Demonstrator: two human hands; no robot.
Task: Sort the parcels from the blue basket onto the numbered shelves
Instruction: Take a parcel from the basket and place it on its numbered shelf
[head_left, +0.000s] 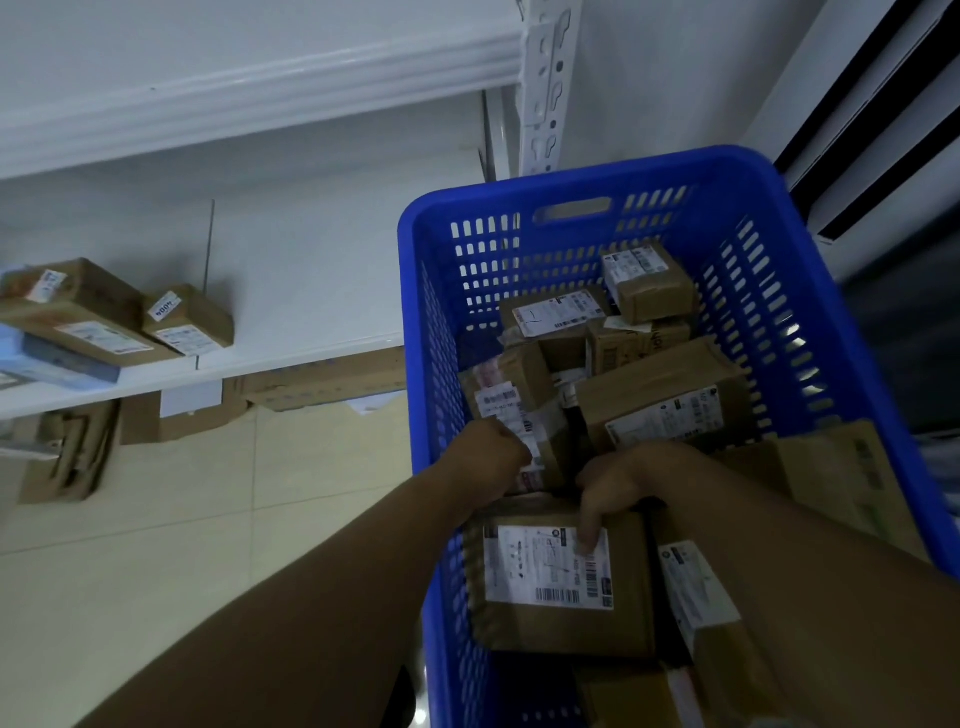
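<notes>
Now the labelled parcel (556, 582) lies just nearer than my hands; right hand (621, 483) grips its far edge, left hand (493, 457) is curled, hold not visible.

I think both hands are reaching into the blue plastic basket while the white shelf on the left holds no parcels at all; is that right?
Not quite. The head view shows brown cardboard parcels lying on the white shelf. The rest holds: the left hand and right hand both reach into the blue plastic basket.
</notes>
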